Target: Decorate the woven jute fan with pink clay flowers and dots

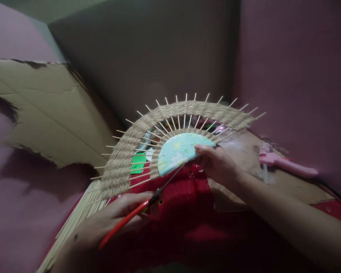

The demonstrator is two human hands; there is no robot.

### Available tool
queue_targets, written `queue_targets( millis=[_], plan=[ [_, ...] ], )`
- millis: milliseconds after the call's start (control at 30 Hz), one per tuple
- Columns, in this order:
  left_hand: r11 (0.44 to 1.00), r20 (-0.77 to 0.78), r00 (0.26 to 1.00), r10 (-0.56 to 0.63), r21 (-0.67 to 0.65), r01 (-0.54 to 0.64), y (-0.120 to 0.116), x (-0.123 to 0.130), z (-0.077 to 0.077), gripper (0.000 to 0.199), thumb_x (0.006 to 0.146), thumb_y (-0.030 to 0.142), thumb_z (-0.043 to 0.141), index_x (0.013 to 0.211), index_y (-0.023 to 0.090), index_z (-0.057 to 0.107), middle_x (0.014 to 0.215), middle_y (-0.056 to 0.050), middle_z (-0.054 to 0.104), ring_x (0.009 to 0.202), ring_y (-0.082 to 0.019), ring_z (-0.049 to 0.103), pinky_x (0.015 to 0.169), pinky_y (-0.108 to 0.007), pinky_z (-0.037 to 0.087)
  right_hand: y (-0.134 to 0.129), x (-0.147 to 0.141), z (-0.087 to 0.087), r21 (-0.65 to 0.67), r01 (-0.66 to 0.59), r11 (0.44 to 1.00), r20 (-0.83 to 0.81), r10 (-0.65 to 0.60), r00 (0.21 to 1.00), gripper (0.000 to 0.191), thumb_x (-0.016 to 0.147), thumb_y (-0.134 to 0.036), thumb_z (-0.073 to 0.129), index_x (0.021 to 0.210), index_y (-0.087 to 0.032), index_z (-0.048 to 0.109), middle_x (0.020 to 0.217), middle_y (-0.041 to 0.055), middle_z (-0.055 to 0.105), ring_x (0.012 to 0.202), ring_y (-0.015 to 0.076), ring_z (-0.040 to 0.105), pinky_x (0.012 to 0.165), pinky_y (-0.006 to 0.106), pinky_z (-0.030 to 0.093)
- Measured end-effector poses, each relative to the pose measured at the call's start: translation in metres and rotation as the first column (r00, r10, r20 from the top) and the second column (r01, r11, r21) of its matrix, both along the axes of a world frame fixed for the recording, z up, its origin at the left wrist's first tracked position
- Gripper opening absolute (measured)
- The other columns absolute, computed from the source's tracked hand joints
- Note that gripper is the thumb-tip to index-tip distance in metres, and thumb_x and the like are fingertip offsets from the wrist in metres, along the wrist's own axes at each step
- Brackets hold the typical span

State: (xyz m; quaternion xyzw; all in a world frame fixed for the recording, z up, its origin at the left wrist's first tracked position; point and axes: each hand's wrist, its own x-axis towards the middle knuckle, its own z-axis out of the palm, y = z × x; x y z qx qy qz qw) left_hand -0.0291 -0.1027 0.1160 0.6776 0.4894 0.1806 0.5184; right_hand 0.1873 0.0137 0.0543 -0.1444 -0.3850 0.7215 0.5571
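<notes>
A half-round woven fan of twine over thin sticks spreads before me, stick tips poking past its outer band. At its centre sits a light blue patterned half-disc. My right hand grips the right end of this half-disc, thumb on top. In my left hand is a pair of scissors with orange-red handles. Its dark blade slants up to the half-disc's lower straight edge; whether it touches is unclear. The fingers beneath the scissors are partly hidden.
A pink glue gun lies on cardboard at right. A bundle of thin sticks runs along the lower left. Green paper and small items show through the fan. Torn cardboard leans at left; walls surround the red surface.
</notes>
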Motion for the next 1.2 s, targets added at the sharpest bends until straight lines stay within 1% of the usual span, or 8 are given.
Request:
queue_targets(
  millis=[233, 367, 467, 533, 667, 800, 933, 1200],
  plan=[
    [0.989, 0.048, 0.993, 0.105, -0.107, -0.099, -0.004, 0.005, -0.005, 0.033, 0.081, 0.037, 0.062, 0.113, 0.031, 0.067, 0.111, -0.002, 0.069, 0.089, -0.022, 0.067, 0.071, -0.021, 0.054, 0.003, 0.001, -0.005, 0.000, -0.009, 1.000, 0.018, 0.009, 1.000, 0.010, 0.063, -0.023, 0.069, 0.068, -0.019, 0.062, 0.055, -0.0025, 0.054, 0.052, 0.0110, 0.048, 0.047, 0.023, 0.044],
    [0.971, 0.062, 0.969, 0.237, -0.045, -0.235, -0.012, 0.005, -0.009, 0.032, 0.076, 0.038, 0.067, 0.107, 0.031, 0.070, 0.114, -0.001, 0.069, 0.093, -0.023, 0.066, 0.071, -0.021, 0.054, 0.004, 0.001, -0.006, -0.004, -0.022, 1.000, 0.036, 0.022, 0.999, 0.013, 0.064, -0.025, 0.069, 0.072, -0.019, 0.061, 0.056, -0.0024, 0.054, 0.055, 0.0126, 0.051, 0.050, 0.026, 0.046],
    [0.941, 0.044, 0.941, 0.336, 0.030, -0.337, -0.018, 0.008, -0.006, 0.029, 0.074, 0.033, 0.070, 0.103, 0.030, 0.073, 0.116, 0.000, 0.068, 0.108, -0.027, 0.060, 0.077, -0.022, 0.054, 0.004, 0.002, -0.008, -0.006, -0.038, 0.999, 0.049, 0.038, 0.998, 0.015, 0.065, -0.026, 0.069, 0.075, -0.018, 0.061, 0.059, -0.0022, 0.055, 0.057, 0.0134, 0.052, 0.053, 0.027, 0.047],
    [0.929, 0.021, 0.931, 0.365, 0.053, -0.365, -0.020, 0.012, -0.004, 0.029, 0.074, 0.031, 0.070, 0.103, 0.029, 0.073, 0.116, -0.001, 0.068, 0.116, -0.028, 0.055, 0.079, -0.023, 0.053, 0.005, 0.002, -0.010, -0.006, -0.045, 0.999, 0.051, 0.045, 0.998, 0.015, 0.065, -0.026, 0.069, 0.076, -0.017, 0.062, 0.059, -0.0019, 0.056, 0.057, 0.0134, 0.053, 0.054, 0.027, 0.047],
    [0.948, 0.006, 0.949, 0.317, 0.007, -0.317, -0.019, 0.018, -0.004, 0.032, 0.076, 0.037, 0.066, 0.107, 0.029, 0.071, 0.108, -0.003, 0.070, 0.113, -0.028, 0.057, 0.073, -0.022, 0.054, 0.004, 0.002, -0.011, 0.004, -0.047, 0.999, 0.033, 0.047, 0.998, 0.013, 0.066, -0.025, 0.069, 0.072, -0.017, 0.061, 0.061, -0.0014, 0.058, 0.056, 0.0123, 0.053, 0.055, 0.026, 0.048],
    [0.965, 0.024, 0.965, 0.261, -0.029, -0.261, -0.012, 0.016, -0.007, 0.039, 0.075, 0.043, 0.065, 0.111, 0.028, 0.069, 0.096, -0.004, 0.072, 0.092, -0.026, 0.065, 0.068, -0.023, 0.055, 0.004, 0.002, -0.010, -0.007, -0.045, 0.999, 0.023, 0.045, 0.999, 0.013, 0.066, -0.024, 0.069, 0.074, -0.017, 0.062, 0.063, -0.0014, 0.060, 0.058, 0.0126, 0.055, 0.054, 0.025, 0.049],
    [0.981, 0.018, 0.984, 0.179, -0.083, -0.177, -0.007, 0.014, -0.008, 0.039, 0.073, 0.044, 0.066, 0.109, 0.029, 0.070, 0.086, -0.004, 0.073, 0.079, -0.023, 0.067, 0.064, -0.023, 0.054, 0.002, 0.003, -0.010, -0.025, -0.057, 0.998, 0.019, 0.057, 0.998, 0.015, 0.065, -0.024, 0.069, 0.077, -0.016, 0.063, 0.062, -0.0013, 0.061, 0.059, 0.0132, 0.057, 0.055, 0.026, 0.051],
    [0.952, 0.016, 0.955, 0.296, -0.090, -0.293, -0.013, 0.026, -0.006, 0.033, 0.073, 0.045, 0.068, 0.100, 0.026, 0.072, 0.081, -0.003, 0.071, 0.074, -0.018, 0.064, 0.061, -0.018, 0.051, 0.002, 0.003, -0.011, -0.043, -0.058, 0.997, 0.006, 0.058, 0.998, 0.015, 0.064, -0.023, 0.071, 0.076, -0.016, 0.065, 0.063, -0.0013, 0.061, 0.058, 0.0125, 0.055, 0.055, 0.026, 0.050]
  ],
)
